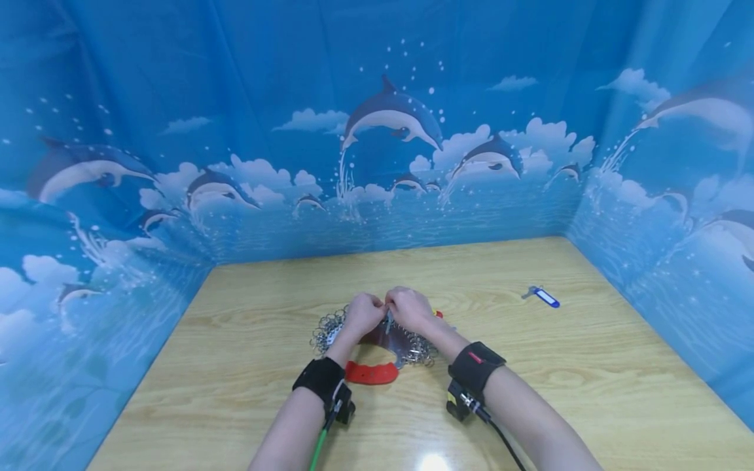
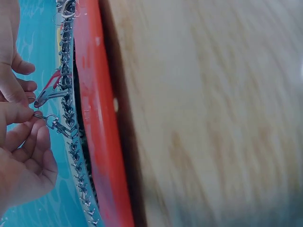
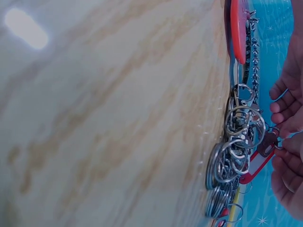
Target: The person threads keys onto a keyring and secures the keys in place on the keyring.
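Observation:
My left hand (image 1: 363, 314) and right hand (image 1: 409, 306) meet fingertip to fingertip above a metal plate (image 1: 383, 337) with a red handle (image 1: 371, 373). Many metal rings and clasps (image 1: 330, 330) crowd its edge. In the left wrist view, the left hand (image 2: 28, 161) pinches a small metal ring (image 2: 40, 116) linked to a swivel clasp (image 2: 59, 126). Beside it, the right hand (image 2: 14, 75) pinches the ring of a key (image 2: 47, 96). From the right wrist view, a red-framed key tag (image 3: 258, 165) hangs with that key below the right hand (image 3: 289, 175).
Another key with a blue tag (image 1: 546, 298) lies apart on the wooden table (image 1: 247, 392), at the right. Heaped rings (image 3: 229, 163) stand out beside the plate. A blue dolphin-print curtain (image 1: 283, 131) encloses the table's back and sides.

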{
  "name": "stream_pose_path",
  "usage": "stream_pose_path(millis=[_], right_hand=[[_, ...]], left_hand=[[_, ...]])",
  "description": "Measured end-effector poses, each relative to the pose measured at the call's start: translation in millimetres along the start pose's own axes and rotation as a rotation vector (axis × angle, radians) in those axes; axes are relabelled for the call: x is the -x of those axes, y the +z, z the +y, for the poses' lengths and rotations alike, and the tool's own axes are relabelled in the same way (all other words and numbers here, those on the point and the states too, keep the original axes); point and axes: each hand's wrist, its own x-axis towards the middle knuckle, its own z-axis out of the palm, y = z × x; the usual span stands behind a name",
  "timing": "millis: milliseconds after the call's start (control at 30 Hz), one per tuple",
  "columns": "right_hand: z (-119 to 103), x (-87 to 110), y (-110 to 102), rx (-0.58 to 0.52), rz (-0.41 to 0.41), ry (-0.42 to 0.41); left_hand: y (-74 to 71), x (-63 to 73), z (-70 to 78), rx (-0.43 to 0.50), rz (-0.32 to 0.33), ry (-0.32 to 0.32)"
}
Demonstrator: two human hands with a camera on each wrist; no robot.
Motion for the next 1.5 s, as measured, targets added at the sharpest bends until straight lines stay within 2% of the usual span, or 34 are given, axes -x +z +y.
stream_pose_path(millis=[167, 267, 433, 667, 800, 1200, 1500], right_hand=[[2.9, -0.6, 1.5, -0.009, 0.002, 0.027], [4.3, -1.7, 2.6, 0.0, 0.009, 0.022], [3.3, -2.0, 2.6, 0.0, 0.014, -0.009], [1.5, -0.5, 3.6, -0.015, -0.008, -0.014], [1.6, -0.2, 3.7, -0.028, -0.013, -0.016], [6.5, -1.8, 0.6, -0.037, -0.026, -0.018], [6.0, -0.6, 1.2, -0.027, -0.024, -0.039]], left_hand=[[2.3, -0.5, 1.4, -0.096, -0.017, 0.05], [3.7, -2.0, 2.0, -0.127, -0.02, 0.049], [3.8, -2.7, 1.1, -0.088, 0.002, 0.034], [2.6, -1.0, -2.0, -0.079, 0.019, 0.095], [2.7, -0.7, -2.5, -0.077, 0.025, 0.107], [0.5, 0.1, 1.0, -0.078, -0.018, 0.061], [1.9, -0.3, -0.1, -0.133, -0.009, 0.117]])
